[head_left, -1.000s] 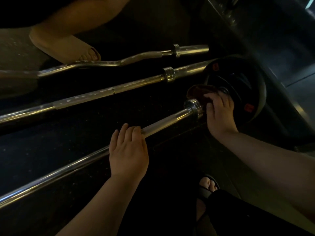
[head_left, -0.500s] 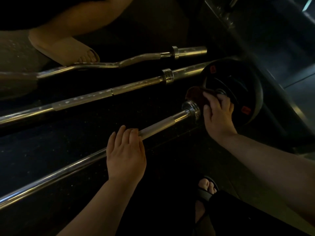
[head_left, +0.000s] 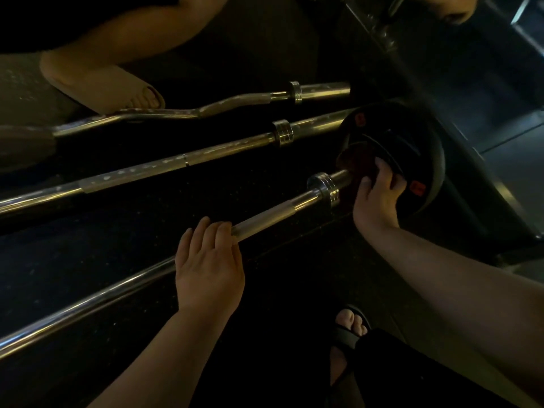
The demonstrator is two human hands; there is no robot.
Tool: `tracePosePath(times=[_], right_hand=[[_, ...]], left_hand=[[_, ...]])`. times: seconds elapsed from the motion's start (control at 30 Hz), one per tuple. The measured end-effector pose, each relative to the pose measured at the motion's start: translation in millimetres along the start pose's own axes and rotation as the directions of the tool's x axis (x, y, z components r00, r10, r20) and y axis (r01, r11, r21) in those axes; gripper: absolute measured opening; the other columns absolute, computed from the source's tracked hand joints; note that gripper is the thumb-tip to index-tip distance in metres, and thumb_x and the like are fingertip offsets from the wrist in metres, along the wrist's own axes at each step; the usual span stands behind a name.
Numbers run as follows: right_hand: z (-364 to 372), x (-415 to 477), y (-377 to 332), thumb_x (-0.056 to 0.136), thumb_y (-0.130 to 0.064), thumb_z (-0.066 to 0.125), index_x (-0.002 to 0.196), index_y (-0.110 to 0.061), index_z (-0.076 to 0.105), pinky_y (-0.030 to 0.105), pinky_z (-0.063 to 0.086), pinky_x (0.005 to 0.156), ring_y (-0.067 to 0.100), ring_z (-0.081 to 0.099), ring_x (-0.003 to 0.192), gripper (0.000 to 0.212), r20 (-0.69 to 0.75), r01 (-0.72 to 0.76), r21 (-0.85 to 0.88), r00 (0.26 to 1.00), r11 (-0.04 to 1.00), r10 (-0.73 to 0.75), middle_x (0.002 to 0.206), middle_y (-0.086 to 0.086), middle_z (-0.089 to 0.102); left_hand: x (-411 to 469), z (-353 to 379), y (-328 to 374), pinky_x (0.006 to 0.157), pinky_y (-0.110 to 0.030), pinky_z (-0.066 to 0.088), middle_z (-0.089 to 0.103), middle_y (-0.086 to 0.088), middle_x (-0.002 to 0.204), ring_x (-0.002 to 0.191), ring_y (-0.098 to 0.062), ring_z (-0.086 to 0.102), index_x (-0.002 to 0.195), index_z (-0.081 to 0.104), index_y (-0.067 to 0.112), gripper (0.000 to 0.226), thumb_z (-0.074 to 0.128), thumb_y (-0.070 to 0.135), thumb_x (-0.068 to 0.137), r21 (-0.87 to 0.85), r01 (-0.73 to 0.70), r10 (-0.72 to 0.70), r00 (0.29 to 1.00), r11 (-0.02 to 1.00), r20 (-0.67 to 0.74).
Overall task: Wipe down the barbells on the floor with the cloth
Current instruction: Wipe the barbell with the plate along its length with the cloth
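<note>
3 barbells lie side by side on the dark floor [head_left: 117, 219]. The left hand [head_left: 209, 260] rests on top of the near barbell [head_left: 273, 209], with its fingers [head_left: 203, 231] laid nearly straight across the bar. I cannot tell if the thumb goes under it. The right hand [head_left: 376, 198] holds a dark red cloth [head_left: 353, 160], with fingers and thumb curled round it. The cloth sits on the end of the near barbell, between the shiny ring [head_left: 323, 187] and the black weight plate [head_left: 412, 142]. The middle barbell [head_left: 176, 163] has pale spots on it. The bent barbell [head_left: 235, 101] lies farthest away, just beside a foot in a tan slipper [head_left: 103, 86]. A foot in a black sandal [head_left: 350, 328] shows at the bottom.
</note>
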State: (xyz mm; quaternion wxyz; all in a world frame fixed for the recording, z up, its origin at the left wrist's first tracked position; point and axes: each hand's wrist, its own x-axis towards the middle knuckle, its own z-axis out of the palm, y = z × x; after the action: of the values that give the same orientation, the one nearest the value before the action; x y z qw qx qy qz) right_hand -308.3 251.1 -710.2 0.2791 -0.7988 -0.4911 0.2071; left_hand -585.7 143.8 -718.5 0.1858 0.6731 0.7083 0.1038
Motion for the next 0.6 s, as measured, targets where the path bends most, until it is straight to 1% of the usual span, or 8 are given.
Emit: tracePosePath(times=[0.07,0.17,0.23,0.33,0.4,0.5,0.53,0.6], right_hand=[[8.1,-6.7,-9.5,0.108,-0.032,0.040,0.155,-0.039,0.016,0.048,0.053,0.098,0.035,0.039,0.137,0.054,-0.025,-0.098,0.012,0.995,0.995,0.098,0.161,0.009,0.007],[5.0,-20.7,-5.0,0.107,-0.029,0.044,0.153,-0.038,0.019,0.035,0.060,0.073,0.029,0.053,0.118,0.053,0.072,0.062,-0.029,0.996,0.998,-0.060,0.156,0.007,0.014],[-5.7,-13.3,0.8,0.106,-0.029,0.045,0.152,-0.037,0.024,0.031,0.056,0.084,0.030,0.048,0.127,0.051,0.134,0.166,-0.064,0.979,0.984,-0.156,0.156,0.005,0.014],[-6.1,2.9,-10.6,0.107,-0.032,0.042,0.155,-0.038,0.022,0.042,0.043,0.107,0.033,0.027,0.145,0.052,0.026,-0.004,-0.081,1.000,0.997,0.006,0.161,0.008,0.007],[0.4,-3.8,-21.0,0.107,-0.033,0.041,0.155,-0.036,0.021,0.038,0.047,0.098,0.031,0.035,0.138,0.052,0.004,-0.074,-0.061,0.997,0.995,0.075,0.160,0.009,0.009],[-0.2,-21.7,-21.3,0.107,-0.033,0.043,0.149,-0.034,0.032,0.023,0.053,0.067,0.017,0.056,0.106,0.043,0.102,0.049,0.061,0.993,0.997,-0.055,0.150,0.006,0.024],[-4.7,-24.6,-21.8,0.108,-0.031,0.042,0.146,-0.031,0.037,0.019,0.051,0.064,0.012,0.057,0.098,0.039,0.109,0.076,0.112,0.990,0.991,-0.089,0.146,0.004,0.029],[-11.5,-26.2,-29.6,0.108,-0.027,0.042,0.144,-0.024,0.041,0.011,0.048,0.069,0.003,0.051,0.099,0.036,0.056,0.125,0.166,0.989,0.978,-0.136,0.141,0.001,0.032]], left_hand=[[0.2,-0.5,1.3,0.126,-0.043,0.011,0.049,-0.002,0.151,0.151,-0.020,0.024,0.144,0.049,0.017,0.061,0.012,0.039,0.101,-0.008,0.000,0.000,1.000,1.000,0.004],[-1.1,-0.7,2.0,0.125,-0.044,0.012,0.050,-0.002,0.150,0.151,-0.020,0.025,0.144,0.050,0.016,0.063,0.011,0.040,0.100,0.000,0.009,-0.009,1.000,1.000,-0.002],[-1.1,-0.7,1.3,0.125,-0.045,0.013,0.052,-0.002,0.148,0.150,-0.021,0.028,0.142,0.051,0.017,0.062,0.012,0.040,0.101,0.012,0.008,-0.007,1.000,1.000,-0.006],[-0.3,-0.2,-1.2,0.125,-0.045,0.015,0.053,-0.002,0.147,0.149,-0.021,0.029,0.142,0.051,0.017,0.058,0.014,0.038,0.102,0.023,-0.003,0.003,1.000,1.000,0.000],[-0.1,0.8,0.0,0.125,-0.045,0.014,0.053,-0.002,0.147,0.150,-0.020,0.029,0.142,0.050,0.017,0.058,0.014,0.038,0.102,0.023,-0.004,0.004,1.000,1.000,0.013],[-0.6,0.2,2.2,0.125,-0.045,0.013,0.053,-0.003,0.148,0.150,-0.021,0.028,0.143,0.051,0.016,0.061,0.013,0.039,0.102,0.016,0.000,0.000,1.000,1.000,0.011],[-0.9,0.3,2.3,0.125,-0.046,0.013,0.053,-0.004,0.148,0.150,-0.022,0.028,0.142,0.051,0.015,0.062,0.012,0.040,0.101,0.014,-0.006,0.006,1.000,1.000,0.009],[-1.5,0.8,-0.2,0.125,-0.046,0.013,0.053,-0.005,0.148,0.150,-0.023,0.029,0.142,0.052,0.015,0.063,0.012,0.040,0.101,0.027,-0.010,0.010,1.000,1.000,0.000]])
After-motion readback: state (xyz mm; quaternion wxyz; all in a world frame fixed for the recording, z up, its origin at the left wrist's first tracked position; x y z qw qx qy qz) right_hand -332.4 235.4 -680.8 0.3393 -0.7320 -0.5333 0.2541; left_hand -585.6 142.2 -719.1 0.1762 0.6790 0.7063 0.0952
